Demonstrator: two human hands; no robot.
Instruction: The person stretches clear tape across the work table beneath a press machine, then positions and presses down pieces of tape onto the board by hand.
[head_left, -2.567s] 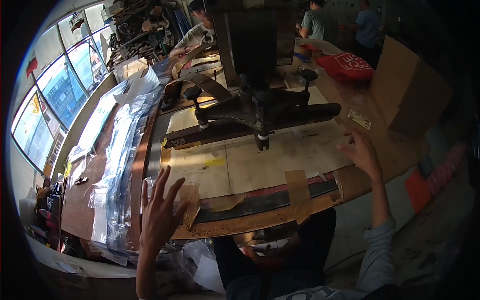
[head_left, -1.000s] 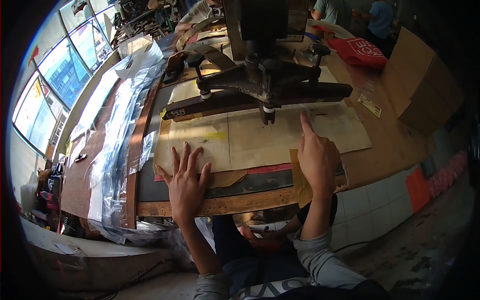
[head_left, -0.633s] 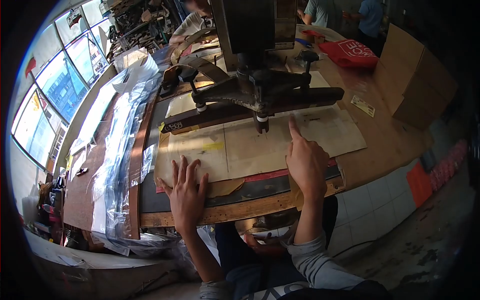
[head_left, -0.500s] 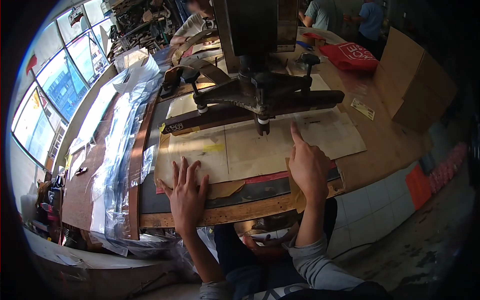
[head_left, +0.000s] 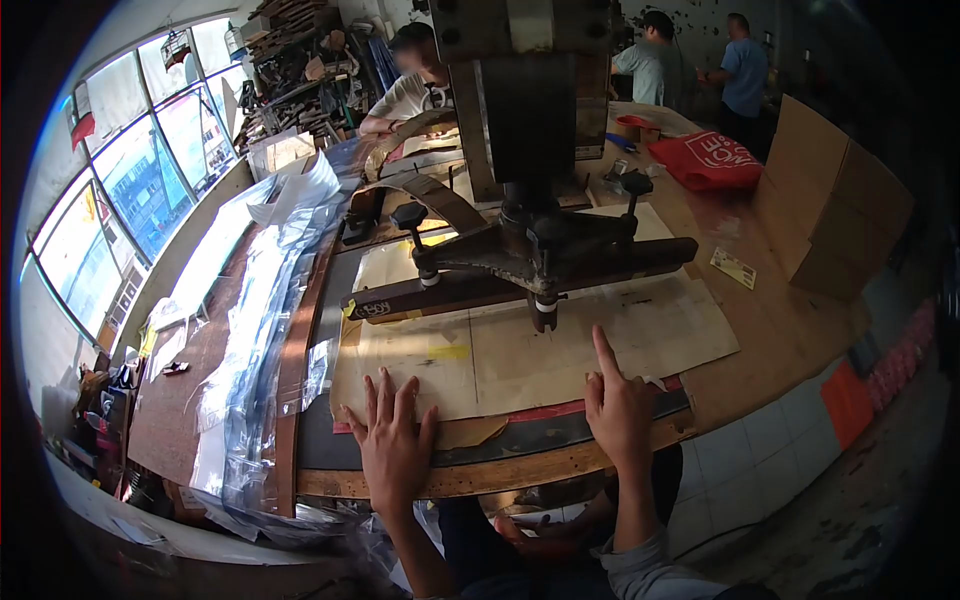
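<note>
My left hand (head_left: 393, 440) lies flat with spread fingers on the near left part of a thin, pale board (head_left: 560, 370), holding nothing. Near the board's front edge, my right hand (head_left: 618, 410) has its index finger stretched forward and the thumb apart. Its other fingers are curled, and no held thing shows. Beyond that fingertip, a dark press head (head_left: 545, 245) with a long bar (head_left: 600, 270) stands over the board. A yellow mark (head_left: 447, 352) and thin dark lines show on the pale surface. Red and tan sheet edges (head_left: 475, 432) stick out beneath it.
Clear plastic sheeting (head_left: 250, 320) covers the side table at left. A red bag (head_left: 705, 162), an open cardboard box (head_left: 830, 195) and a small yellow card (head_left: 733, 268) are at right. One person (head_left: 410, 85) sits behind the press; two others stand farther back.
The view has tilted upward, so the press and table appear lower. My right hand has drawn back from the press, and a tan piece beside it no longer shows. My left hand stays on the board.
</note>
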